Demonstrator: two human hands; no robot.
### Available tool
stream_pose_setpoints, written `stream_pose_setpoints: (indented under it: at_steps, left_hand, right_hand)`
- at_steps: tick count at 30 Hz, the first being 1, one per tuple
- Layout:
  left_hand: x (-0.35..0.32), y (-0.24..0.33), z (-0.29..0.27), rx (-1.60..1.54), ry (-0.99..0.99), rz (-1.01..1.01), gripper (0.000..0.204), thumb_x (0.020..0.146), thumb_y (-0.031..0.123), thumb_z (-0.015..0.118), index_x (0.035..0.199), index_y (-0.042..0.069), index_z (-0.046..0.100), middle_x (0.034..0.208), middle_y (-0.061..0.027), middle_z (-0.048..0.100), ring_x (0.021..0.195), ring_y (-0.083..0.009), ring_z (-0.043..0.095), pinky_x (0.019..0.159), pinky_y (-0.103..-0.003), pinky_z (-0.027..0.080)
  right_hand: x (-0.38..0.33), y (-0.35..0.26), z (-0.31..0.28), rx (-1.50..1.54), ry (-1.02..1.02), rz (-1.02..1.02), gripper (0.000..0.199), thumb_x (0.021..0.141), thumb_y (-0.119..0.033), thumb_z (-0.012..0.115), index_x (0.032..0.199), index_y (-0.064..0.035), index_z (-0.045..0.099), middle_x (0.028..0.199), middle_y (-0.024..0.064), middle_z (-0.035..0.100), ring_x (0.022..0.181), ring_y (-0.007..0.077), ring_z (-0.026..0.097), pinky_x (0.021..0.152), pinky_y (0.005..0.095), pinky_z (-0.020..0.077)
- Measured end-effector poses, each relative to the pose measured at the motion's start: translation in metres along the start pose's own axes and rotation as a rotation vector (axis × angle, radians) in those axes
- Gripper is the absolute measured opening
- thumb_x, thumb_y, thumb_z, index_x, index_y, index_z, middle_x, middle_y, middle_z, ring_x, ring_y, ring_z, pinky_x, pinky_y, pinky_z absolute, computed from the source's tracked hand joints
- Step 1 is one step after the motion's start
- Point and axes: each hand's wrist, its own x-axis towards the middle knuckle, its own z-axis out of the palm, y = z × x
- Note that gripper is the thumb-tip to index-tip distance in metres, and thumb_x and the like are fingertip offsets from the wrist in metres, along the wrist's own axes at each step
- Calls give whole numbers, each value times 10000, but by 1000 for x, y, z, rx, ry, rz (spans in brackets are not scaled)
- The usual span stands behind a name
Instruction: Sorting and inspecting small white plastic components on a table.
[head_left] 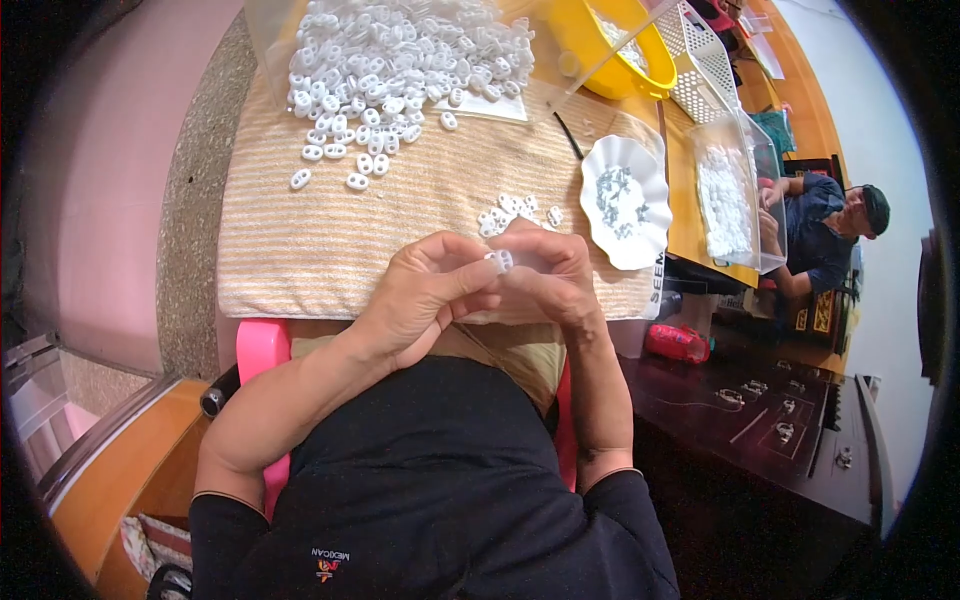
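My left hand pinches a small white two-holed plastic piece between thumb and fingers, just over the towel's near edge. From the other side my right hand is closed at the same piece, its thumb and fingertips meeting there; whether it holds a second small part is hidden. Just beyond my fingers lies a small cluster of white two-holed pieces. To the right stands a white scalloped dish holding small grey parts. A big heap of white oval two-holed pieces spreads over the far left.
A striped beige towel covers the work surface. Behind the dish are a black stick, a yellow basin and a clear box of white pieces. At the right, another person sits by that box. A red packet lies nearby.
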Motion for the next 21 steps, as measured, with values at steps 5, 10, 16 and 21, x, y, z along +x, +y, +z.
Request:
stream_pose_setpoints:
  at_steps: [5, 10, 16, 21]
  left_hand:
    - [1, -1, -3, 10, -56, 1, 107, 863, 84, 692, 899, 59, 594, 852, -34, 646, 777, -128, 637, 732, -269, 563]
    - [-1, -2, -2, 7, -96, -3, 107, 866, 88, 690, 880, 60, 589, 840, -36, 641, 763, -134, 639, 711, -271, 557]
    - [-4, -2, -3, 12, -120, -11, 94, 866, 84, 690, 855, 61, 599, 807, -38, 642, 751, -142, 642, 693, -261, 540]
    - [-5, -1, 1, 4, -127, -8, 88, 865, 74, 687, 839, 61, 605, 800, -40, 643, 754, -142, 642, 701, -261, 540]
  right_hand:
    - [-2, 3, -4, -103, 9, -13, 278, 824, -31, 709, 1099, -3, 673, 842, 14, 593, 743, 66, 534, 658, 201, 419]
    - [-4, 2, 0, -80, 8, -18, 277, 813, -44, 720, 1084, -4, 681, 827, 6, 587, 732, 64, 524, 657, 197, 410]
    - [-4, -4, 4, -63, 12, -12, 248, 784, -11, 709, 1026, 36, 684, 867, 63, 624, 776, 113, 562, 689, 232, 422]
    - [-6, -13, 7, -52, 8, 19, 244, 769, -16, 716, 1008, 30, 692, 869, 71, 630, 780, 114, 571, 680, 233, 425]
